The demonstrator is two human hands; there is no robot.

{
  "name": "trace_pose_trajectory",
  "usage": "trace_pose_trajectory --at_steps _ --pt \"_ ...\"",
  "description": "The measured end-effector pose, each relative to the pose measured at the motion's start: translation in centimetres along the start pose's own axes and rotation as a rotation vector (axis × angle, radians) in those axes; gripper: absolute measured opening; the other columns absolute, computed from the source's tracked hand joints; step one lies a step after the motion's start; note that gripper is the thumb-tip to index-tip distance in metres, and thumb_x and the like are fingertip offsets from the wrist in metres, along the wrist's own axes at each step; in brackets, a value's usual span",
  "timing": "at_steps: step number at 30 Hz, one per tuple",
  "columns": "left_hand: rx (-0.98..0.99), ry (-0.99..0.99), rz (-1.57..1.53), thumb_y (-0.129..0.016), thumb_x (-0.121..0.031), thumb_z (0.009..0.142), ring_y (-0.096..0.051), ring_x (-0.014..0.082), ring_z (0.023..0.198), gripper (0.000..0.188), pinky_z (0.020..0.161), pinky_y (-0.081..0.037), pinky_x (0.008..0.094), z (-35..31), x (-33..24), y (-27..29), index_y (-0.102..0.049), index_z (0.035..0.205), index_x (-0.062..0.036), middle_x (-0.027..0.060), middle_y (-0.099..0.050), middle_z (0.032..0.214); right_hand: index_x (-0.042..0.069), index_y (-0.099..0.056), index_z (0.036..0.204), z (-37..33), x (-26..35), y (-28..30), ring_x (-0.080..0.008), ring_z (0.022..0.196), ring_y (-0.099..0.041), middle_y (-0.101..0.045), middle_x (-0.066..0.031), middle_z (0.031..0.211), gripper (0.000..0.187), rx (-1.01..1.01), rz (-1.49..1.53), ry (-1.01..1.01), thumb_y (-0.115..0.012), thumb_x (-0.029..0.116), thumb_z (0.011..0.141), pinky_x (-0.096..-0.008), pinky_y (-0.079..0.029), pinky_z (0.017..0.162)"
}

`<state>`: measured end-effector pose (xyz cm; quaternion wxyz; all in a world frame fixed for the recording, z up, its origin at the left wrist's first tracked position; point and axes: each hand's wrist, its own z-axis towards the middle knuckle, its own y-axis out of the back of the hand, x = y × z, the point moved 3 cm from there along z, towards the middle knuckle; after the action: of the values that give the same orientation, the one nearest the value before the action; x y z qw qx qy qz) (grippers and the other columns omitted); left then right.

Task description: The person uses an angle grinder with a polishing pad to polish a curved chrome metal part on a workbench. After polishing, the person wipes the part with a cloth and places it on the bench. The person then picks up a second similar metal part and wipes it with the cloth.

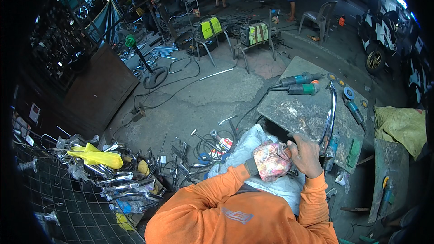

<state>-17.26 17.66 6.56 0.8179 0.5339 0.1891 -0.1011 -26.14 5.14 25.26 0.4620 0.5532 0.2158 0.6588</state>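
A pink, white and red patterned cloth (271, 160) is bunched up in front of my chest, above the pale sheet (233, 165) over my lap. My right hand (307, 156) is closed at the cloth's right edge, its fingers curled against it. Only a dark, glove-like strip of my left hand (251, 167) shows at the cloth's left side; its fingers are hidden behind the fabric. Right of my right hand, a bent chrome tube (333, 108) lies along the worn work board (289, 108).
Angle grinders (302, 89) and several discs (348, 93) lie on the board. To my left is a heap of metal parts (126, 185) with a yellow plastic bag (97, 156). Cables cross the floor toward two welding machines (254, 34). A motorcycle (379, 36) stands far right; people stand beyond.
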Motion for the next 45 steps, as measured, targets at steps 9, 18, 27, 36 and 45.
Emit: trace_pose_trajectory --at_steps 9,18,27,36,45 --pt "0.027 0.051 -0.31 -0.058 -0.045 0.096 -0.052 0.0281 0.134 0.064 0.115 -0.036 0.0438 -0.6 0.7 -0.6 -0.047 0.152 -0.0161 0.0077 -0.055 0.147 0.0 -0.068 0.113 0.0 0.0 0.0 -0.0416 0.092 -0.068 -0.07 -0.0225 0.102 0.032 0.001 -0.002 -0.002 -0.055 0.024 0.098 -0.0483 -0.051 0.079" --pt "0.026 -0.029 -0.011 -0.058 -0.055 0.095 -0.05 0.0274 0.137 0.069 0.118 -0.032 0.0457 -1.1 2.1 -4.3 -0.048 0.153 -0.0193 0.0057 -0.054 0.151 0.0 -0.068 0.112 0.1 0.0 0.0 -0.041 0.094 -0.069 -0.071 -0.022 0.103 0.029 0.009 -0.005 -0.007 -0.061 0.023 0.096 -0.0481 -0.052 0.081" --pt "-0.023 -0.042 0.009 -0.059 -0.058 0.093 -0.05 0.0287 0.137 0.071 0.118 -0.032 0.0462 -1.2 2.7 -4.7 -0.048 0.153 -0.0207 0.006 -0.055 0.15 0.0 -0.068 0.112 0.1 0.0 0.0 -0.041 0.095 -0.069 -0.071 -0.022 0.103 0.029 0.021 -0.013 -0.016 -0.061 0.023 0.096 -0.0485 -0.051 0.081" --pt "0.07 0.008 0.023 -0.06 -0.055 0.093 -0.052 0.0282 0.134 0.069 0.115 -0.035 0.0475 -0.4 0.8 -1.5 -0.049 0.152 -0.0204 0.0058 -0.057 0.147 0.0 -0.068 0.114 0.0 -0.2 -0.1 -0.0407 0.095 -0.069 -0.071 -0.0221 0.105 0.03 0.018 -0.009 -0.016 -0.062 0.023 0.096 -0.0482 -0.052 0.081" --pt "0.066 -0.004 -0.246 -0.047 -0.046 0.104 -0.046 0.0246 0.142 0.062 0.12 -0.03 0.0422 -1.2 1.3 -2.1 -0.041 0.157 -0.015 0.0052 -0.048 0.158 -0.001 -0.067 0.113 0.0 -0.1 -0.1 -0.0417 0.092 -0.068 -0.069 -0.023 0.101 0.037 0.0 -0.006 0.003 -0.052 0.03 0.099 -0.0492 -0.05 0.078"
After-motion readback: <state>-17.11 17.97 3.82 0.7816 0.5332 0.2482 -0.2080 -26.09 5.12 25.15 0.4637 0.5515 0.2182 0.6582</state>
